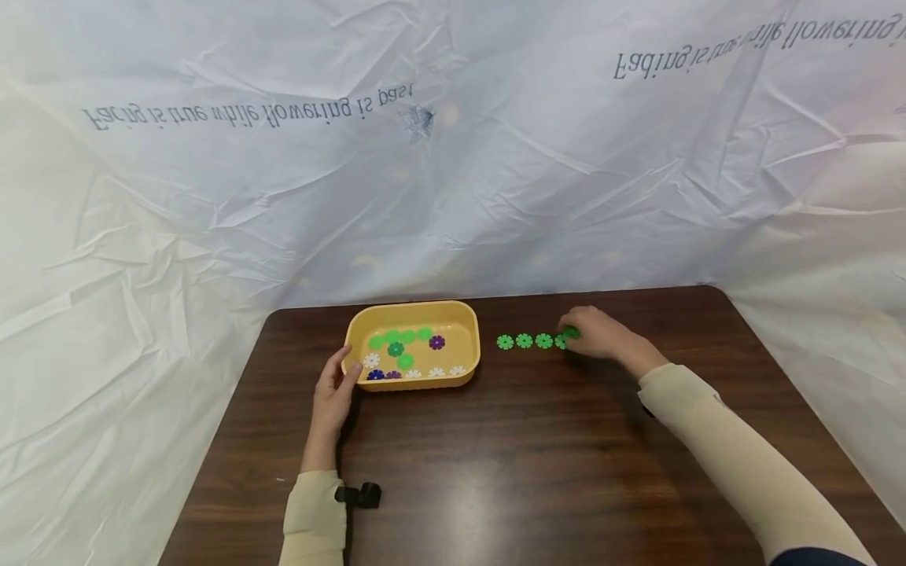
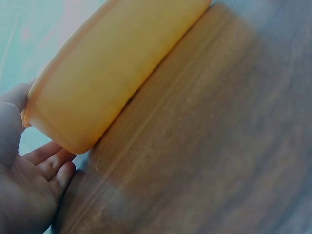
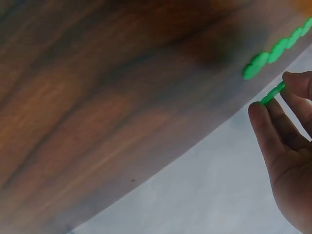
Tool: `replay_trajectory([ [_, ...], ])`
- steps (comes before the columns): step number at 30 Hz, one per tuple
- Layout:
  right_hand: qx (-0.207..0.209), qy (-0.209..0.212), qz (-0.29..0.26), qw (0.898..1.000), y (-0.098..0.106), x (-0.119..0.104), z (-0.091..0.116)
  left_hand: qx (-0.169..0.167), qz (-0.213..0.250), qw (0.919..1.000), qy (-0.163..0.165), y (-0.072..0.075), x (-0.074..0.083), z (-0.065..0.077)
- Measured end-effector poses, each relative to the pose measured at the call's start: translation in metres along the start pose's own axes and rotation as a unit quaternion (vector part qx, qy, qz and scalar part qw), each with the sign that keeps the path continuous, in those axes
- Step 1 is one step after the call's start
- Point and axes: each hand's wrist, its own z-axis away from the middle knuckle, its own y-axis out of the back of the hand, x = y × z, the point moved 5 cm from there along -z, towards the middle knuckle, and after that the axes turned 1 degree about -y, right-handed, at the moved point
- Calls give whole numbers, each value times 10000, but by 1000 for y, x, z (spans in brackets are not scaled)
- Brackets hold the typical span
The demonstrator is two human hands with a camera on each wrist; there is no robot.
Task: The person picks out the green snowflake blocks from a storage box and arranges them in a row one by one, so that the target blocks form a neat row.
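Green, flower-shaped discs [image 1: 524, 340] lie in a straight row on the far part of the brown desk [image 1: 495, 464], just right of a yellow tray [image 1: 410, 385]. Four show in the row, the rightmost partly covered. The right hand [image 1: 600, 334] is at the row's right end, its thumb and fingers pinching one more green disc [image 1: 571, 332]; the right wrist view shows this held piece gripped by its edges, apart from the row. The left hand [image 1: 333, 397] grips the tray at its near left corner, the thumb over the rim and the other fingers round the outside. The two hands are well apart, with the tray and the row between them. Inside the tray, several bright green pieces [image 1: 405, 361] lie mostly toward the far side, with a darker green piece [image 1: 395, 348] among them and a purple piece [image 1: 436, 343] to their right. A white piece [image 1: 371, 360] sits at the left, and along the near wall run a blue piece [image 1: 375, 376], another purple one and three more white ones, partly hidden by the rim. Both arms wear beige sleeves [image 1: 736, 448], with a black strap [image 1: 359, 495] at the left one. A pale, creased sheet [image 1: 453, 196] printed with lettering hangs beyond the desk.
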Motion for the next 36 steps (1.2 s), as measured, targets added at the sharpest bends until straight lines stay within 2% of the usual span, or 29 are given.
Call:
replay_trajectory([
  [8, -22, -152, -8, 9999, -3, 13, 10, 5, 26, 10000, -35, 1, -2, 0],
  [16, -65, -235, -52, 9997, -8, 21, 12, 31, 1, 10000, 14, 1, -2, 1],
  [25, 19, -268, 163, 9995, -8, 24, 14, 22, 12, 10000, -34, -1, -3, -1],
  [30, 474, -10, 206, 9987, 1, 0, 5, 11, -2, 10000, -28, -2, -3, -1],
  [36, 626, 509, 82, 9967, 8, -62, -31, 57, -49, 10000, 26, -1, -9, -2],
])
